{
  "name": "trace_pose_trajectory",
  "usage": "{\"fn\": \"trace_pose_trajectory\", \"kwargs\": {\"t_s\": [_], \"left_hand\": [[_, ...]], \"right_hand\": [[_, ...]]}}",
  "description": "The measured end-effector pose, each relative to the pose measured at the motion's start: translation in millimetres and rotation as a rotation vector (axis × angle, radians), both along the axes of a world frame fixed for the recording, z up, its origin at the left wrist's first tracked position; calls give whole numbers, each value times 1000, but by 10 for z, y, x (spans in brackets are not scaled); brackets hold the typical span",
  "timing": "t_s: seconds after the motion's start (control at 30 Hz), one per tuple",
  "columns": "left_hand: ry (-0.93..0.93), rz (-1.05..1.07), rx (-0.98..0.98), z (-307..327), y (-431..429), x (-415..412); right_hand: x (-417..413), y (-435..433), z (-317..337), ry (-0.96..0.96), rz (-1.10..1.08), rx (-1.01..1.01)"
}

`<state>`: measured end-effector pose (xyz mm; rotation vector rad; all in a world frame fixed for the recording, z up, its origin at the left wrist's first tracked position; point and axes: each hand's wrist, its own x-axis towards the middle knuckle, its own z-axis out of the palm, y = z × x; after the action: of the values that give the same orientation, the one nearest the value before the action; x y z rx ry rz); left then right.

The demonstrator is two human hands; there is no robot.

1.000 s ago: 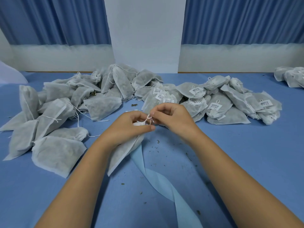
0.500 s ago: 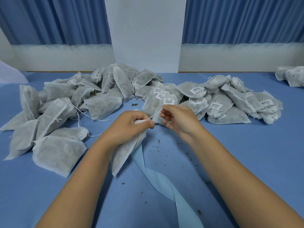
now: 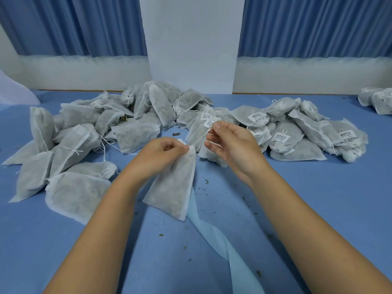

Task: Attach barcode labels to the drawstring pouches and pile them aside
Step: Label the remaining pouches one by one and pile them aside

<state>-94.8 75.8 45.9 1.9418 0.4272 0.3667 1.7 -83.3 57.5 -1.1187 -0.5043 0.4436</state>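
Barcode labels (image 3: 257, 116) on right-pile pouches (image 3: 297, 145); print too small to read.

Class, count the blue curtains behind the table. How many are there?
2: the left curtain beside the white pillar, and the right curtain on its other side. More may hang out of frame.

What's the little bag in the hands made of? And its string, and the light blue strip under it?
The pouch looks like thin non-woven fabric, matte and slightly see-through: dark filling shows through. The drawstring looks like thin white cord, too fine to judge further. The light blue strip is smooth and curls softly, maybe slick paper or plastic.
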Motion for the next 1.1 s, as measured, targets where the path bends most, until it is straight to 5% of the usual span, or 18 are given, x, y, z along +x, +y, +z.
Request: {"fn": "trace_pose_trajectory", "kwargs": {"t_s": [0.3,0.43,0.57,0.7,0.87,0.97,1.1], "left_hand": [[-342,160,-544,150,51,-43],[-384,166,-520,138,5,-20],[-366,118,-465,114,-4,-23],[-146,-13,-370,79,1,-38],[-153,112,-345,13,103,2],[-199,292,-433,-9,284,16],[-173,405,-568,-69,482,26]], "right_hand": [[-303,137,-144,-519,103,-269],[-321,144,-205,-593,101,-292],[-262,132,-207,-575,49,-251],[-209,134,-223,-532,40,-216],[-223,192,-304,-353,8,-217],[-236,252,-399,-314,-144,-400],[-294,342,-524,-348,-85,-601]]}}
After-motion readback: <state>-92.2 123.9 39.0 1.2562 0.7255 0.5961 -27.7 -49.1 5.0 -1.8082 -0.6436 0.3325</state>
